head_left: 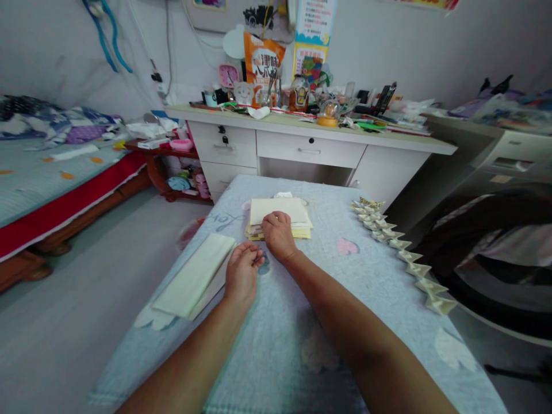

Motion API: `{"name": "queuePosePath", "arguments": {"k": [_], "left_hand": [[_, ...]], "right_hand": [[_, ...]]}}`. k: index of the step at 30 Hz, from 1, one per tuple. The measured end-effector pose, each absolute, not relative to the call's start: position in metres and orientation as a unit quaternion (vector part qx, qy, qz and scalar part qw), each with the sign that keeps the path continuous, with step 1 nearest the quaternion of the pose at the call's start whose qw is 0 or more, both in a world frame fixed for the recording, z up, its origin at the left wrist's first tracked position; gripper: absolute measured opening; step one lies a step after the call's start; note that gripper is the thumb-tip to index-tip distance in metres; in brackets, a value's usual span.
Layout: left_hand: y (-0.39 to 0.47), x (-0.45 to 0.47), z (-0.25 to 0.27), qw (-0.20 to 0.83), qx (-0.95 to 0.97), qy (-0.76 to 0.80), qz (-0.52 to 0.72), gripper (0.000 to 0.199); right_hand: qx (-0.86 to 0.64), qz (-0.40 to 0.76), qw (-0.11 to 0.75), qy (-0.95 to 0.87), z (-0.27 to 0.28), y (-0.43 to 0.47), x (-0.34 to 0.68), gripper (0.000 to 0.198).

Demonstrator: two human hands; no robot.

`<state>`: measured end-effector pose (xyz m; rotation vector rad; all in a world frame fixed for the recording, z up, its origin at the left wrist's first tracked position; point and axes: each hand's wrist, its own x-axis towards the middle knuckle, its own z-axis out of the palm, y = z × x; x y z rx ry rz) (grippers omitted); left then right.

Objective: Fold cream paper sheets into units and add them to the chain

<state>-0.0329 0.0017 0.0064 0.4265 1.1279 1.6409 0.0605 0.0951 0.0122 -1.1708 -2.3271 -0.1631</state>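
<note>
My right hand (278,234) rests on the front of a stack of cream paper sheets (276,208), its fingers bent over the top sheet's near edge. How many sheets they grip is hidden. Just left of it and nearer to me, my left hand (244,269) is turned palm up above the cloth, fingers curled in towards the thumb, with nothing visible in them. Beside that hand lie long folded pale papers (196,275) along the table's left side. On the right, a slanting row of folded paper pieces (403,247) stretches from back to front.
A pale blue cloth (328,276) covers the table. Behind it stands a white desk (310,141) crowded with jars, an orange snack bag (262,63) and small items. A bed (64,167) is at left; a washing machine (509,172) is close on the right.
</note>
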Motion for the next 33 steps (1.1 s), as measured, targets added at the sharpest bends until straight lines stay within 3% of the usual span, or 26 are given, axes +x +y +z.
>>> {"name": "queuePosePath", "arguments": {"k": [15,22,27,33], "left_hand": [[0.007,-0.031,0.009,0.581,0.253,0.394,0.666,0.048],[0.012,-0.033,0.006,0.589,0.268,0.384,0.658,0.067],[0.014,-0.032,0.007,0.594,0.257,0.381,0.660,0.067],[0.014,-0.033,0.007,0.604,0.249,0.365,0.663,0.069]], "right_hand": [[-0.505,0.101,0.276,-0.811,0.030,0.089,0.069,0.016],[-0.516,0.107,0.233,-0.818,0.045,0.086,0.070,0.017],[-0.502,0.090,0.213,-0.834,0.062,0.077,0.075,0.016],[-0.449,0.149,0.298,-0.829,0.088,0.047,0.101,0.014]]}}
